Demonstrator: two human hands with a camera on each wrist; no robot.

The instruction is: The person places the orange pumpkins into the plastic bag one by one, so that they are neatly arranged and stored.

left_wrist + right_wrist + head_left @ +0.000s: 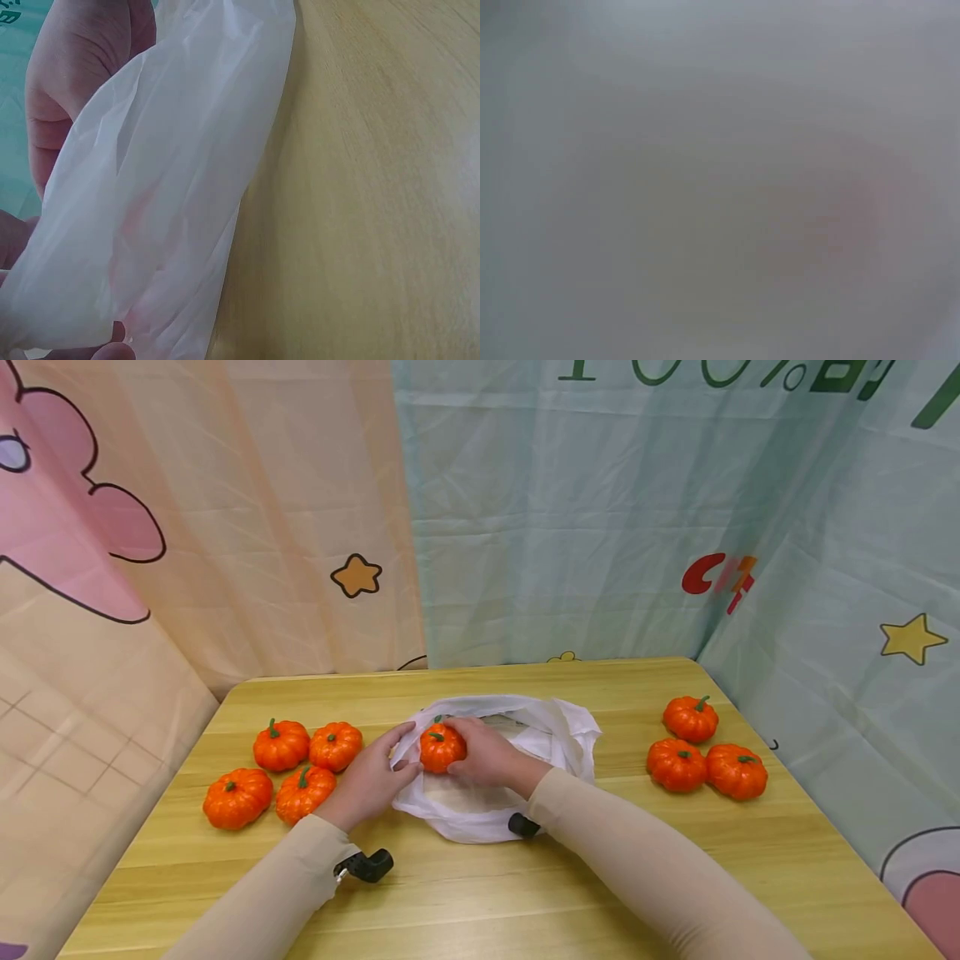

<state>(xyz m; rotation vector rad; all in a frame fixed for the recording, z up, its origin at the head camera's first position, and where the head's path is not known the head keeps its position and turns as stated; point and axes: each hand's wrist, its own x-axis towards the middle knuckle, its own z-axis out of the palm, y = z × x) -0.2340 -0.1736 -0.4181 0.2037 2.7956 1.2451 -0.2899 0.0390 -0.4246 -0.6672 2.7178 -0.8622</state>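
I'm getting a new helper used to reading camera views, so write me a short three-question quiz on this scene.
1. True or false: the right hand holds a pumpkin at the white bag.

2. Multiple choice: in the head view, how many pumpkins sit on the table to the right of the bag?
A. Two
B. Three
C. Five

3. Short answer: which wrist view is too blurred to make out details?

Key:
1. True
2. B
3. The right wrist view
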